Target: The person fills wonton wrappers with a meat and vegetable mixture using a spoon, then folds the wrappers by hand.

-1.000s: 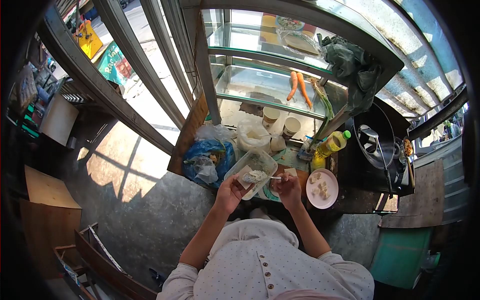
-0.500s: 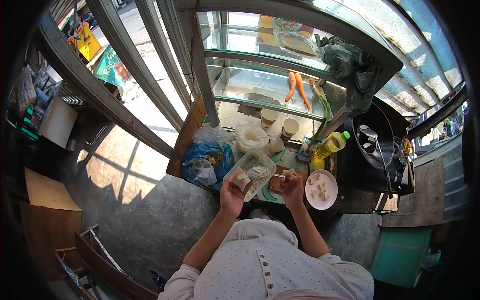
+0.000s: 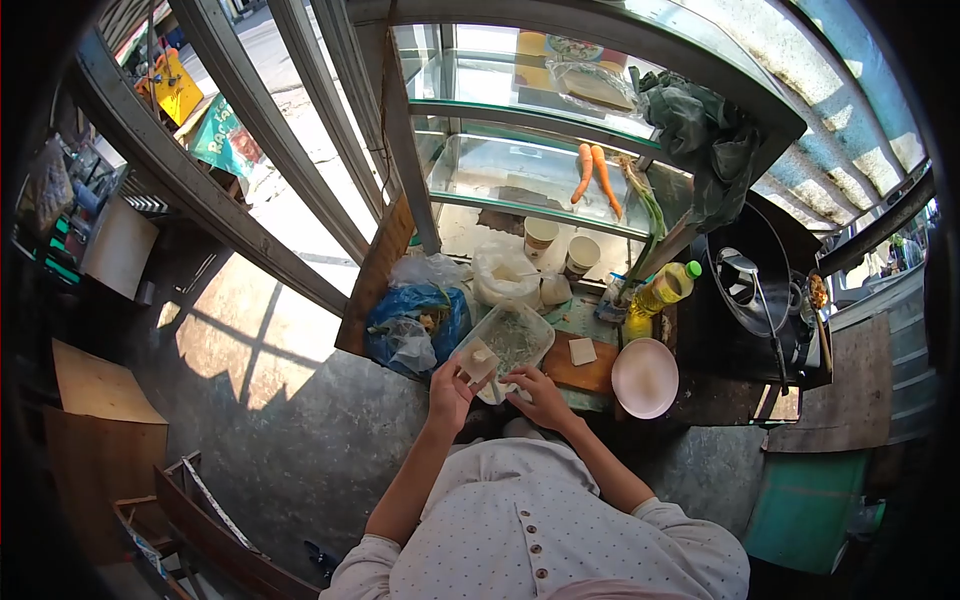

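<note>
On the fingers of my left hand [image 3: 453, 398] lies a square dough wrapper [image 3: 478, 360] with a small pale lump of filling on it. My right hand [image 3: 540, 398] is close by on the right, fingers partly stretched toward the wrapper, with nothing clearly held in them. Beneath and beyond both hands is a clear plastic container [image 3: 535, 338] with pale smears of filling inside. Another pale square wrapper [image 3: 582, 351], perhaps a stack, lies on the wooden cutting board [image 3: 570, 374]. Right of the board stands a round pink plate [image 3: 644, 378] with nothing on it.
Blue and clear plastic bags [image 3: 415, 325] crowd the left side. Behind stand a white bag [image 3: 503, 273], paper cups [image 3: 581, 256] and a yellow oil bottle [image 3: 660, 290]. A black wok [image 3: 745, 290] with a ladle is at right; carrots [image 3: 597, 180] lie in the glass case.
My right hand has moved left and no longer holds the spoon. The pale pieces are gone from the pink plate, and a square wrapper now shows on the board.
</note>
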Available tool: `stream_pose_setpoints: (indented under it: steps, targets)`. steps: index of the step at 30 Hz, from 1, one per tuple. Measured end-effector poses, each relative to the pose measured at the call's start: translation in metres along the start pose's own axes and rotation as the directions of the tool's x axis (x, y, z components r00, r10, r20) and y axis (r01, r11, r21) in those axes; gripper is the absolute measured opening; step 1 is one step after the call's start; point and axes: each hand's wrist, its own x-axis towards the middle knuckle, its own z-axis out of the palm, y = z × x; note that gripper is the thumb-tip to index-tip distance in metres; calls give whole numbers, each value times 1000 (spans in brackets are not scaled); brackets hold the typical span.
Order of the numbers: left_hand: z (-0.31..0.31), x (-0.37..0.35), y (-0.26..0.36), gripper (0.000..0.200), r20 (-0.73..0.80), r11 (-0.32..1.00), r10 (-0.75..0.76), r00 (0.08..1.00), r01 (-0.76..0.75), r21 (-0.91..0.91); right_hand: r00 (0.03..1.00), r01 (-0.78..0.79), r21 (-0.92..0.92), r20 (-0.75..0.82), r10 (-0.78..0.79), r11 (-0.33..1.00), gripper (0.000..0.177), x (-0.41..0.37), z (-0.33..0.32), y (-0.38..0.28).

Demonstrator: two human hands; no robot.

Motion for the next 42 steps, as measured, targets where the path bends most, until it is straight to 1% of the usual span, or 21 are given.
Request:
stream_pose_setpoints:
  steps: [1, 2, 3, 4, 5, 7, 10, 13, 16, 19, 22, 25, 28, 31, 34, 37, 40, 42]
  targets:
    - [4, -3, -3, 32, 30, 999, -20, 999, 21, -30, 999, -41, 59, -16, 42, 997, 27, 1, 0, -5]
    - [7, -5, -5, 32, 24, 998, -65, 998, 65, -4, 992, -115, 215, -33, 124, 970, 28, 4, 1, -6]
    - [9, -7, -7, 33, 17, 994, -109, 994, 109, 23, 977, -179, 367, -38, 208, 913, 30, 6, 3, -7]
    - [10, -8, -9, 33, 9, 987, -153, 988, 152, 51, 957, -233, 511, -31, 289, 827, 31, 8, 4, -7]
    - [11, -8, -11, 34, 38, 985, -156, 987, 153, 74, 959, -221, 622, -1, 283, 751, 31, 9, 5, -7]
    - [12, -8, -17, 36, 96, 981, -165, 982, 153, 120, 964, -195, 808, 53, 260, 556, 32, 10, 7, -4]
    - [15, -10, -19, 39, 79, 980, -145, 986, 132, 147, 960, -218, 632, 4, 278, 744, 34, 10, 9, 2]
    - [15, -11, -22, 38, 61, 964, -148, 987, 130, 231, 957, -196, 724, -7, 291, 662, 31, 9, 12, -1]
    - [9, -10, -27, 39, 100, 943, -135, 986, 97, 317, 951, -153, 788, -46, 305, 596, 26, 9, 17, -9]
    - [5, -7, -30, 44, 100, 921, -168, 981, 120, 371, 939, -172, 788, -50, 339, 592, 22, 8, 19, -7]
    - [6, -9, -27, 48, 130, 950, -192, 973, 151, 274, 897, -167, 822, -101, 429, 544, 19, 8, 19, -15]
    - [17, -18, -21, 50, 108, 987, -154, 982, 148, 67, 853, -158, 893, -90, 513, 421, 20, 8, 16, -20]
    - [14, -20, -29, 45, 123, 972, -16, 992, -13, 236, 824, -108, 944, -91, 560, 312, 19, 8, 18, -16]
    - [15, -22, -37, 37, 113, 948, 87, 990, -117, 295, 824, -93, 944, -105, 556, 315, 18, 10, 19, -21]
    - [20, -21, -39, 28, 49, 950, 203, 978, -209, 234, 819, -48, 926, -178, 545, 374, 15, 12, 17, -35]
    - [20, -22, -41, 29, 62, 933, 264, 963, -271, 237, 831, 7, 903, -244, 500, 429, 10, 13, 13, -45]
    - [20, -24, -41, 27, 69, 915, 315, 947, -322, 243, 855, 21, 889, -253, 453, 457, 7, 13, 8, -49]
    - [19, -25, -40, 25, 114, 887, 352, 929, -370, 275, 852, 60, 869, -302, 429, 492, 7, 14, 5, -53]
